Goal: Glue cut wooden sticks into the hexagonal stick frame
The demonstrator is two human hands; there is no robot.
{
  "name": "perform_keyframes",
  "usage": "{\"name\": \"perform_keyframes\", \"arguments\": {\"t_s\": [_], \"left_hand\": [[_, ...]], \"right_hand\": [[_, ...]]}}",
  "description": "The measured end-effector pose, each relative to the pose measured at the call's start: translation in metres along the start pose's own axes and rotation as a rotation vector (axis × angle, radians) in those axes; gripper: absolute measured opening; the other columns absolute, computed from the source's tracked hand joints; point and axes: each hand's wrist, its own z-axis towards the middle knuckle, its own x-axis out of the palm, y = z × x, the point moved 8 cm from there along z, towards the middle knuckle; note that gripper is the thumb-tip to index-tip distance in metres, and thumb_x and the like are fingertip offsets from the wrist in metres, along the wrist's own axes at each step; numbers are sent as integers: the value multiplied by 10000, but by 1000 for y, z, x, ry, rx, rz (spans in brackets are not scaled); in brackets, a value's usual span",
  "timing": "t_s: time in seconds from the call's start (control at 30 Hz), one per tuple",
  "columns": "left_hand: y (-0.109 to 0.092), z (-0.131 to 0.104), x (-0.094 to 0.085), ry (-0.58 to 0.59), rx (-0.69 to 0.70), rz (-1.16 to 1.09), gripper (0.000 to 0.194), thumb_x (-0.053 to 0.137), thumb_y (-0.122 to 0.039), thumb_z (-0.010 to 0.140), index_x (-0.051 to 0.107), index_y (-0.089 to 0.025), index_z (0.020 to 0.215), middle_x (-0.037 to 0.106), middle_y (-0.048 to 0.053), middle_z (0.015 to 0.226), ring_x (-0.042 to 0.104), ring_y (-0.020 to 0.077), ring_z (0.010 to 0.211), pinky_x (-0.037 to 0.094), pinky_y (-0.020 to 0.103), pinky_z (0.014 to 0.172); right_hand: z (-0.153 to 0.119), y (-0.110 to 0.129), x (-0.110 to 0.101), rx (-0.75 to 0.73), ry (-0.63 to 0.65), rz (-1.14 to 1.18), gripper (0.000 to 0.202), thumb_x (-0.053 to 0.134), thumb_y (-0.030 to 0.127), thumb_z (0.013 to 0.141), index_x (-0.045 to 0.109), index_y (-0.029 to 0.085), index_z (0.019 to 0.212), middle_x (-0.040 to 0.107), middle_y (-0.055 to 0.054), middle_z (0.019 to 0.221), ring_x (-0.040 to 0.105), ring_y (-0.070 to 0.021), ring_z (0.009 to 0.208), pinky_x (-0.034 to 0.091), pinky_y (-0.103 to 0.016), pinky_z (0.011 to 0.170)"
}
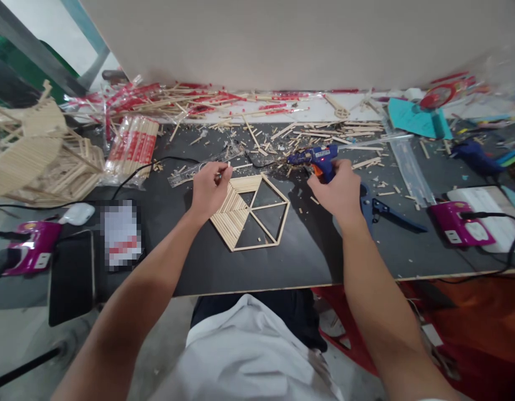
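Observation:
A hexagonal frame of wooden sticks (269,243) lies flat on the dark table between my hands. Its left part is filled with rows of sticks, while the sections on the right are open. My left hand (210,189) is over the frame's upper left edge, its fingers pinched on a short wooden stick (241,166). To the right of the frame, my right hand (338,189) is wrapped round the handle of a blue hot glue gun (319,155). The gun's nozzle points left, and a small red light shows on its body.
Blue-handled cutters (395,216) lie right of my right hand. Stick scraps (299,136) litter the back of the table. Bundled sticks (132,145) and a stick-built model (44,150) stand left. Purple power strips (461,224) and a dark phone (72,278) lie near the front edge.

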Motion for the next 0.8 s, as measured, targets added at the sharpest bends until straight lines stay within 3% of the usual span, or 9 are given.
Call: {"name": "perform_keyframes", "arguments": {"t_s": [0.2, 0.4, 0.6, 0.8], "left_hand": [[-6, -1, 2, 31, 28, 117, 136, 585, -266, 982, 661, -213, 882, 703, 29, 845, 601, 161, 721, 463, 300, 723], [-7, -2, 5, 60, 43, 101, 135, 586, -265, 991, 670, -206, 903, 705, 39, 890, 610, 166, 742, 465, 301, 737], [-6, -3, 6, 56, 55, 102, 135, 586, -264, 992, 672, -206, 906, 704, 39, 885, 626, 166, 747, 471, 298, 729], [-5, -3, 8, 75, 47, 111, 136, 585, -272, 988, 672, -217, 900, 721, 41, 919, 614, 166, 739, 476, 305, 738]], "right_hand": [[-1, 5, 4, -44, -8, 33, 407, 628, 434, 805, 529, 210, 1130, 698, -145, 886, 674, -349, 839, 521, -514, 809], [-8, 21, 15, -105, 124, 17, 471, 668, 566, 813, 542, 218, 1104, 672, -109, 812, 670, -351, 809, 520, -524, 794], [-22, 49, 23, -294, 157, 15, 236, 599, 374, 846, 531, 238, 1027, 683, -95, 838, 664, -306, 800, 507, -429, 740], [-36, 67, 32, -471, 224, 6, 156, 567, 285, 830, 519, 247, 973, 693, -97, 919, 672, -298, 859, 487, -394, 720]]}}
